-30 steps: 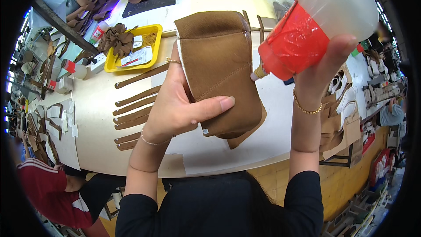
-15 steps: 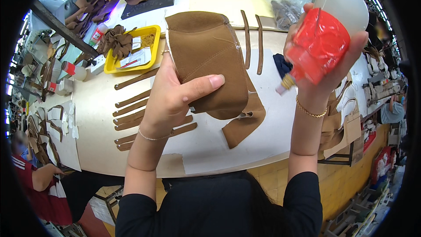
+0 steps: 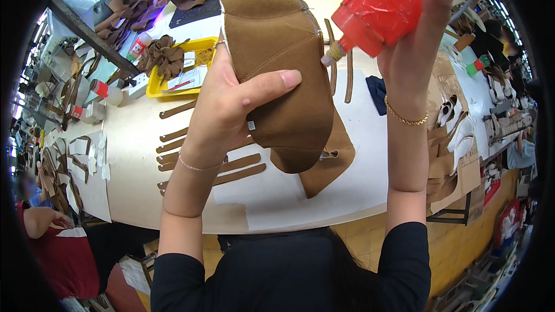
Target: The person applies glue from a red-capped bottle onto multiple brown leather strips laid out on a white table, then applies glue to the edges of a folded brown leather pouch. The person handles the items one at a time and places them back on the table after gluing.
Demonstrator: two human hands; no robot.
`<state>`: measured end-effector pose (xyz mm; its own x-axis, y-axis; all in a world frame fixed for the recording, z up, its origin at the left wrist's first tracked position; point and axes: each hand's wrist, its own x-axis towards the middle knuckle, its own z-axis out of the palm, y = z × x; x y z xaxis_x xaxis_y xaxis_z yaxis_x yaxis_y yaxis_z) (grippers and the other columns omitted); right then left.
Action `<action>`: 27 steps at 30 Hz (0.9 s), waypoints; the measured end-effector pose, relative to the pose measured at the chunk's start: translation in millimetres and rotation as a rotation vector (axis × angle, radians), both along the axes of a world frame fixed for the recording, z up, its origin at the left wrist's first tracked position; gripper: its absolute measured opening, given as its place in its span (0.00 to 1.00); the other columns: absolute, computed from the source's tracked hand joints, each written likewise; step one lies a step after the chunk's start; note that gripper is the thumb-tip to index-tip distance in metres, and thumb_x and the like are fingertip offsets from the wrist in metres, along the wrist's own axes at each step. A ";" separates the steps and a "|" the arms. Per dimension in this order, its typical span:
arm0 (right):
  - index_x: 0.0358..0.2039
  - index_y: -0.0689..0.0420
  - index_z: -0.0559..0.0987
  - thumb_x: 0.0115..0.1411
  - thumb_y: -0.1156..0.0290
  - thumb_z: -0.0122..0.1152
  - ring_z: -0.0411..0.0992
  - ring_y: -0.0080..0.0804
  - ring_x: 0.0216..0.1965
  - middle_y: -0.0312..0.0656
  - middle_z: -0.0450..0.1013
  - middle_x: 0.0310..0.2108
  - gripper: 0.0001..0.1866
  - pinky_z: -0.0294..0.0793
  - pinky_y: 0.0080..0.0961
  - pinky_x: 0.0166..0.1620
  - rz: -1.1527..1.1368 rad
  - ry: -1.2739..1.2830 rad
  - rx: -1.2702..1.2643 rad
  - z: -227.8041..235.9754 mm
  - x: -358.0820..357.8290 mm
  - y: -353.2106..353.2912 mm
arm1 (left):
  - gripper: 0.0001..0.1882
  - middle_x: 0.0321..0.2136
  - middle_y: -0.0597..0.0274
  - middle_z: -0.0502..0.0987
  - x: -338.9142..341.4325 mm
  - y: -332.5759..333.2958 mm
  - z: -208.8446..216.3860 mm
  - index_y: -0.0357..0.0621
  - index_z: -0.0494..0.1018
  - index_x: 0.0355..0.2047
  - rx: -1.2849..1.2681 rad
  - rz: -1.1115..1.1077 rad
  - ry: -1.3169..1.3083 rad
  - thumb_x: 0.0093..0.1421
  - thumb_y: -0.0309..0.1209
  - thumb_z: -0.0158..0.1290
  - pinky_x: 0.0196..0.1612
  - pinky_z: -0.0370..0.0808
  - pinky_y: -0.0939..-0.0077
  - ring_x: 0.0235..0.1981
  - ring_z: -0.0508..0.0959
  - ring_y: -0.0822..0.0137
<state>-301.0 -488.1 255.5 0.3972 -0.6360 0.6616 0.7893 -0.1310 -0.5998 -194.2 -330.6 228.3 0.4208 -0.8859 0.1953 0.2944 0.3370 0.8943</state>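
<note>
My left hand (image 3: pixel 231 89) grips a stitched brown suede-like piece (image 3: pixel 277 81), thumb on its face and the other fingers behind it. This piece is raised above the table, and a strap-like brown part (image 3: pixel 332 167) shows beneath it. In my right hand (image 3: pixel 413 52) is a squeeze bottle (image 3: pixel 381 8), red around its lower part and whitish at its base, tipped with the nozzle down and left. The nozzle tip is close to the piece's right edge; whether they touch I cannot tell.
Several brown strips (image 3: pixel 240 174) lie on the table left of centre, and two more (image 3: pixel 349 78) stand to the right. A yellow tray (image 3: pixel 156 86) holds brown scraps and rubber bands. Dark blue cloth (image 3: pixel 377 93) lies to the right. A co-worker (image 3: pixel 63 248) sits at far left.
The bottle has moved left and up, bringing its nozzle from clear of the brown piece to its right edge. My left hand has tilted the piece and keeps its hold.
</note>
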 end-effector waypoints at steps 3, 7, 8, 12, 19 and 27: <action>0.59 0.55 0.61 0.65 0.41 0.39 0.69 0.22 0.44 0.34 0.68 0.46 0.33 0.71 0.22 0.45 -0.012 0.033 0.086 -0.5 -4.2 10.4 | 0.25 0.41 0.54 0.75 2.7 -0.9 -1.3 0.33 0.63 0.49 -0.016 -0.011 -0.023 0.51 0.24 0.57 0.43 0.76 0.73 0.40 0.77 0.67; 0.57 0.56 0.63 0.62 0.38 0.41 0.70 0.23 0.41 0.37 0.69 0.44 0.35 0.72 0.23 0.42 -0.146 0.035 -0.077 -17.9 -7.9 5.7 | 0.25 0.40 0.54 0.75 2.5 -4.0 -1.8 0.33 0.63 0.49 -0.032 -0.001 -0.024 0.51 0.24 0.57 0.43 0.76 0.73 0.40 0.77 0.68; 0.56 0.56 0.63 0.60 0.36 0.42 0.71 0.25 0.40 0.40 0.69 0.44 0.38 0.74 0.25 0.41 -0.199 0.067 -0.130 -21.0 -10.2 2.8 | 0.24 0.40 0.54 0.75 2.8 -4.6 -1.6 0.33 0.64 0.49 -0.037 0.006 -0.023 0.51 0.24 0.57 0.43 0.76 0.73 0.40 0.77 0.68; 0.56 0.61 0.62 0.51 0.27 0.45 0.75 0.34 0.37 0.51 0.71 0.43 0.49 0.80 0.30 0.37 -0.437 0.214 -0.267 -22.2 -21.0 1.6 | 0.23 0.41 0.54 0.75 7.1 -5.7 -1.0 0.33 0.64 0.49 -0.030 -0.005 0.004 0.52 0.23 0.57 0.42 0.76 0.74 0.39 0.77 0.69; 0.55 0.62 0.62 0.50 0.25 0.42 0.76 0.35 0.35 0.52 0.71 0.42 0.51 0.81 0.27 0.31 0.066 0.158 -0.013 -15.9 -52.3 -24.0 | 0.22 0.42 0.54 0.75 22.2 -21.9 -3.0 0.34 0.62 0.50 -0.094 -0.032 0.052 0.57 0.23 0.56 0.43 0.77 0.74 0.40 0.78 0.68; 0.59 0.54 0.59 0.53 0.29 0.43 0.71 0.40 0.47 0.52 0.67 0.51 0.45 0.79 0.33 0.42 -0.427 0.046 -0.167 4.0 -31.0 -16.5 | 0.25 0.37 0.50 0.76 19.2 -35.9 3.0 0.35 0.59 0.50 -0.264 0.248 -0.226 0.56 0.22 0.58 0.40 0.79 0.75 0.38 0.79 0.67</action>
